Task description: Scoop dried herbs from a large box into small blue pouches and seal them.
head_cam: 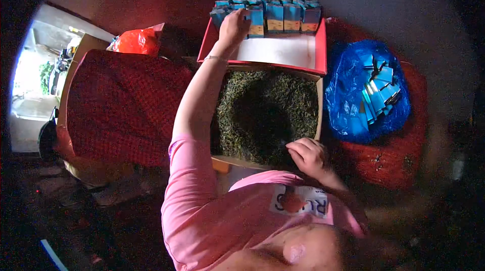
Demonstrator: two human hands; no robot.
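Note:
My left hand (pixel 235 26) reaches to the front row of upright blue packets with tan lower parts (pixel 275 17), which stand in the back of a shallow red box (pixel 322 49) with a white bottom. Its fingertips are at a packet (pixel 256 20); whether they grip it is hard to tell. My right hand (pixel 307 155) is over the near right corner of a carton (pixel 319 100) of loose dark green dried leaves (pixel 235 96). Its fingers are curled, and a small dark or clear thing may be at the fingertips, too blurred to name.
On the right, a blue plastic bag (pixel 341 108) holds several flat blue packets (pixel 373 100) on a red mesh sack (pixel 382 165). To the left are a dark red cloth-like cover (pixel 129 108) and a clear bag with red contents (pixel 138 40).

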